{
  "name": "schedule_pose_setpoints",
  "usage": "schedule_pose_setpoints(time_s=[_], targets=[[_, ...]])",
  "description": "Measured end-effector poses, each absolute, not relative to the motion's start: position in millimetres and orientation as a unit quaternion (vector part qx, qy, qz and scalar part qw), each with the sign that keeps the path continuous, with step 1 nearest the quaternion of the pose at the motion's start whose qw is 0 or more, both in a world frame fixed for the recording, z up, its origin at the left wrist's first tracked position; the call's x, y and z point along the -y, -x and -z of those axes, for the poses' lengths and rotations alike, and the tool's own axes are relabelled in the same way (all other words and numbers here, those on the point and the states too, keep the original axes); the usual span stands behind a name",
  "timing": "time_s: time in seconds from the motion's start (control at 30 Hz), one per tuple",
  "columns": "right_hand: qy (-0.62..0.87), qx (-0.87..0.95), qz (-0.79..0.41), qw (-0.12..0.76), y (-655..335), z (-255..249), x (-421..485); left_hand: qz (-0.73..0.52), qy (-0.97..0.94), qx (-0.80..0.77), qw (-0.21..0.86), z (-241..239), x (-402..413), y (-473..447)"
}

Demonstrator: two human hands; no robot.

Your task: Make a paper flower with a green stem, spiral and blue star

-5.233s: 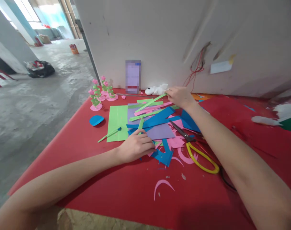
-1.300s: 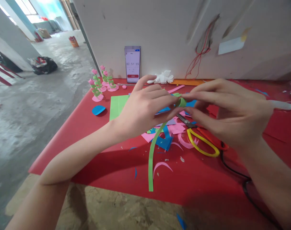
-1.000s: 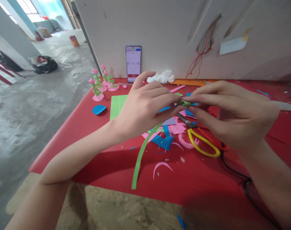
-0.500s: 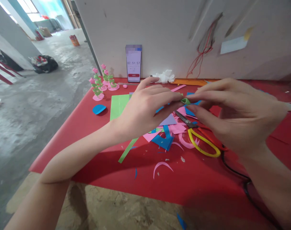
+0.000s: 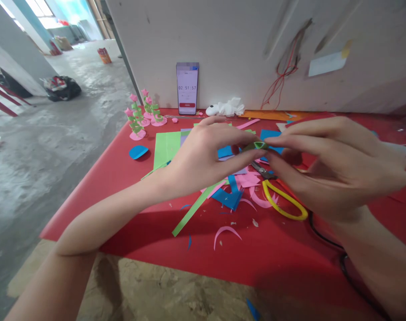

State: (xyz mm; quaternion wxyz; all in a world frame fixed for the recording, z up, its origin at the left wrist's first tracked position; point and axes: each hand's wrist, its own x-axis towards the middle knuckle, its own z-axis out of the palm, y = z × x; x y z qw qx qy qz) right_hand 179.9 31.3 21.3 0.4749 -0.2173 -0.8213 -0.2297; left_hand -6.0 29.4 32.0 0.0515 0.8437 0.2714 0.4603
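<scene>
Between the fingertips of both hands is a green paper strip (image 5: 259, 145), folded at its end into a small triangular loop. My left hand (image 5: 212, 149) pinches it from the left, thumb below and fingers above. From the right, my right hand (image 5: 326, 156) grips the folded end with thumb and fingertips. A long green tail (image 5: 192, 214) slants down over the table below the left hand. Under the hands lie scissors (image 5: 285, 200) with yellow and red handles, a blue paper scrap (image 5: 227, 198) and pink paper scraps (image 5: 248, 179).
Paper flowers (image 5: 134, 118) with pink star tops stand at the back left of the red table (image 5: 122, 227), near a blue paper disc (image 5: 138, 152). A phone (image 5: 187, 89) leans on the wall beside a crumpled white tissue (image 5: 231, 107). A black cable (image 5: 326, 240) runs at the right.
Both hands have shifted slightly, the right one lower and outward. The folded end now shows as a triangle facing me, and more of the green tail is visible.
</scene>
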Motion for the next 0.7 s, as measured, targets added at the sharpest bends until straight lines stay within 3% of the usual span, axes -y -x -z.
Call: schedule_pose_setpoints(time_s=[0.7], targets=[[0.215,0.831,0.172,0.484,-178.6,-23.3,-33.3,-0.429,-0.86,-0.275,-0.023,-31.1,-30.7,12.9]])
